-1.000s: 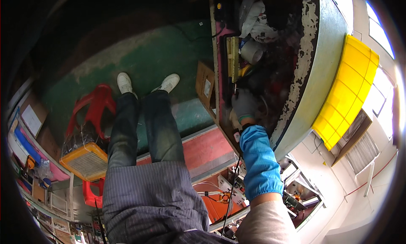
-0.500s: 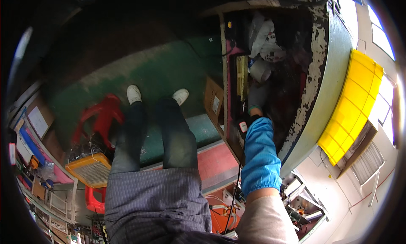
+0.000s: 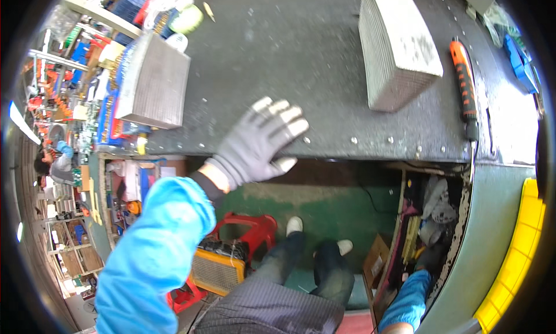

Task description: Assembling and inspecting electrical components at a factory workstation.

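While the right hand (image 3: 427,258) reaches into an open storage compartment (image 3: 463,212) at the lower right of the frame, the left hand (image 3: 259,138) is spread wide near the centre, over the front edge of a dark tabletop (image 3: 278,56). The left wears a grey glove with pale fingertips; its fingers are fanned, the thumb stands out, and it holds nothing. Whether it touches the surface cannot be told. The right, beyond the end of a blue sleeve (image 3: 414,293), is dim and partly hidden, so its grip, and anything in it, cannot be made out. Farther up in the compartment lie crumpled pale plastic bags (image 3: 437,201).

As far as can be judged, the reach is made but the search or handling inside is unfinished: nothing is visibly lifted out.

On the tabletop, a left finned metal block (image 3: 153,82) stands at the upper left and a right finned metal block (image 3: 397,50) at the upper right, well apart. An orange-and-black screwdriver (image 3: 463,79) lies just right of the latter, shaft toward the lower edge. Neither hand touches these three; whether any work on the blocks is complete does not show.
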